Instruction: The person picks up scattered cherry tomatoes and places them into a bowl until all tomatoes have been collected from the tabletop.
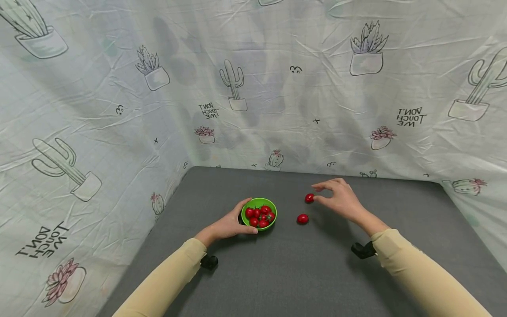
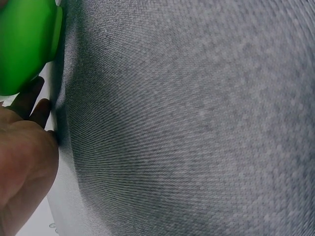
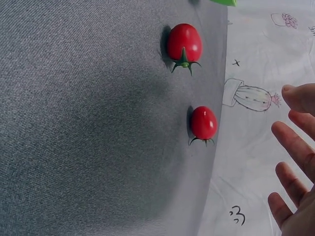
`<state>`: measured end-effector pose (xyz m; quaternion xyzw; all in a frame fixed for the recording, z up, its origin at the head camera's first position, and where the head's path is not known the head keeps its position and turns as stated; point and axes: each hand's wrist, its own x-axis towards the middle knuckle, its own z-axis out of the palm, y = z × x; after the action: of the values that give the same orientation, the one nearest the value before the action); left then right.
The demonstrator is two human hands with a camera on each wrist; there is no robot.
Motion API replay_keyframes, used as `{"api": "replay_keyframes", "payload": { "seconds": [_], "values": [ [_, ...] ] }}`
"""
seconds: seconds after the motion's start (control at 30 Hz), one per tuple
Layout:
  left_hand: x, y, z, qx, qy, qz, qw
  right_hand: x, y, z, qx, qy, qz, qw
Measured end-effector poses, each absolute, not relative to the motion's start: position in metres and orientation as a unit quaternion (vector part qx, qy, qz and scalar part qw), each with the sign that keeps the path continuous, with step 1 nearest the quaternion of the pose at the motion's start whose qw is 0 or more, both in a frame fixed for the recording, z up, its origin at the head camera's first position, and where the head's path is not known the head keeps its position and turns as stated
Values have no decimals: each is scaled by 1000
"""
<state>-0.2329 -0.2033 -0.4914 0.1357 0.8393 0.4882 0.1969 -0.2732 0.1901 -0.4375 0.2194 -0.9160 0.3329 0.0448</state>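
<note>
My left hand (image 1: pixel 227 225) holds a small green bowl (image 1: pixel 259 201) by its left side, thumb near the front and fingers toward the back. Several red cherry tomatoes (image 1: pixel 263 216) lie inside it. In the left wrist view, the green bowl (image 2: pixel 24 46) fills the upper left corner. To the bowl's right, two loose cherry tomatoes rest on the table: a nearer one (image 1: pixel 303 219) and a farther one (image 1: pixel 309 198). Over the farther one hovers my right hand (image 1: pixel 337 199), thumb and fingers apart. The right wrist view shows a gap between these fingers (image 3: pixel 297 147) and both tomatoes.
A dark grey cloth-like surface (image 1: pixel 253 277) covers the table. Behind it and along its left side hangs a pale curtain (image 1: pixel 261 88) printed with potted cacti and lettering. Black wrist mounts (image 1: pixel 363 250) sit under both sleeves.
</note>
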Motion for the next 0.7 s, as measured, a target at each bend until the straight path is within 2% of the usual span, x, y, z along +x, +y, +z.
{"api": "replay_keyframes", "payload": {
  "seconds": [0.7],
  "values": [
    [-232, -204, -491, 141, 839, 487, 195, -275, 199, -446, 219, -926, 304, 47]
  ]
}}
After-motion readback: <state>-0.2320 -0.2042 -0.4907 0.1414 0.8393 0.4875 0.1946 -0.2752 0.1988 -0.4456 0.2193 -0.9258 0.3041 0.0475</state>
